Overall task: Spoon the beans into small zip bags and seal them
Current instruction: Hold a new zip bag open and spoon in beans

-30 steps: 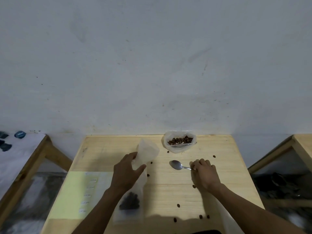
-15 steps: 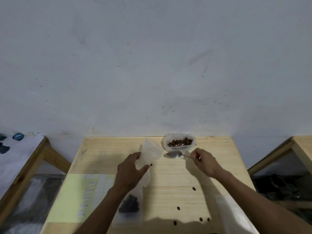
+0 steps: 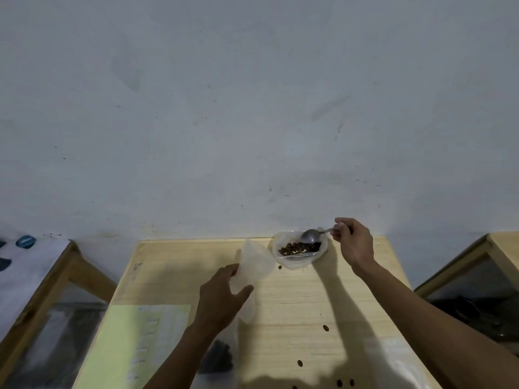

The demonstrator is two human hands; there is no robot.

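A clear plastic bag of brown beans [image 3: 299, 248] stands open at the far edge of the wooden table [image 3: 295, 299]. My right hand [image 3: 352, 242] grips a metal spoon [image 3: 311, 236] by its handle, with the bowl over the beans at the bag's right side. My left hand [image 3: 223, 300] pinches an empty small zip bag [image 3: 255, 262], held upright left of the bean bag. A filled zip bag with dark beans [image 3: 219, 357] lies flat on the table under my left forearm.
Several loose beans [image 3: 325, 328] are scattered on the near right of the table. A pale yellow sheet [image 3: 120, 346] with small labels covers the near left. More clear plastic [image 3: 393, 360] lies at the right edge. Other tables flank both sides; a wall stands behind.
My right hand picked the spoon up off the table and carried it back and right, up over the bean bag. My left hand kept the empty zip bag upright.
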